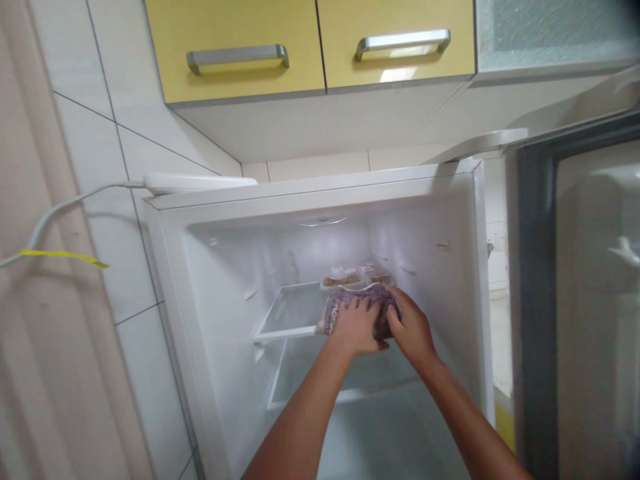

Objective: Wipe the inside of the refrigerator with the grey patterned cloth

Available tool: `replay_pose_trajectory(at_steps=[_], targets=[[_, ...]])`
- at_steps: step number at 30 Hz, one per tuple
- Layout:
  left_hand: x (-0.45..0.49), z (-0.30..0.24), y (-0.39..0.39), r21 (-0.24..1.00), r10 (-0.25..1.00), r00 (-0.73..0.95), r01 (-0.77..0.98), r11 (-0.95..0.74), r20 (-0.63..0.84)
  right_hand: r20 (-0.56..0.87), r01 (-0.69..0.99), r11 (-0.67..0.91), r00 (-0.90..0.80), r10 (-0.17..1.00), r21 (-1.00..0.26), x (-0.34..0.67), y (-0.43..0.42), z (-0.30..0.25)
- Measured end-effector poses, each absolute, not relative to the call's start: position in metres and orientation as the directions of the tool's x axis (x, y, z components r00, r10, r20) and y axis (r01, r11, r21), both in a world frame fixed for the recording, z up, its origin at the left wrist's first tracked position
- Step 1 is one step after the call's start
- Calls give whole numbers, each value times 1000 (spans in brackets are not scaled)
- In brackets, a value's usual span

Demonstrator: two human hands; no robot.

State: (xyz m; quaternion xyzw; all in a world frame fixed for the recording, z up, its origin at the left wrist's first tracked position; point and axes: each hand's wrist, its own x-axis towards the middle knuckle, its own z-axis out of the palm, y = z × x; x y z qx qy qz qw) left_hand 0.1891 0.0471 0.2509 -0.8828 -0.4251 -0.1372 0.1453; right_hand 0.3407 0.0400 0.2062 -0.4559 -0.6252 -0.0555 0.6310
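Both my hands reach into an open refrigerator (320, 190) and hold a clear bag of dark purple food (345, 298) at the front of the upper glass shelf (295, 310). My left hand (357, 323) lies over the bag's front, fingers curled on it. At the bag's right end, my right hand (413, 327) grips with thumb and fingers around the edge. What is in the bag is too small to name. Right behind it on the shelf sit two clear containers with brown food, one on the left (343, 278) and one on the right (375, 273).
A lower glass shelf (345, 395) lies beneath the upper one. The refrigerator door (537, 300) stands open on the right. Yellow cabinets (240, 27) with metal handles hang above. A white device (200, 183) with a cable (55, 210) rests on the refrigerator top.
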Motion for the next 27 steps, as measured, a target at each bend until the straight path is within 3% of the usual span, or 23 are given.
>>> replay_pose_trajectory(at_steps=[6, 13, 20, 24, 27], targets=[[110, 252, 42, -97, 777, 511, 852, -515, 368, 753, 680, 419, 309, 580, -602, 346, 43, 187], [38, 260, 28, -88, 848, 369, 927, -364, 380, 778, 721, 446, 205, 594, -530, 321, 38, 191], [40, 243, 15, -154, 808, 315, 949, -275, 498, 852, 682, 616, 22, 523, -395, 278, 22, 191], [49, 230, 13, -165, 765, 320, 947, -276, 558, 877, 483, 828, -216, 429, -286, 241, 6, 202], [62, 220, 23, -189, 709, 392, 917, -351, 586, 848, 340, 869, -269, 456, -360, 206, 0, 221]])
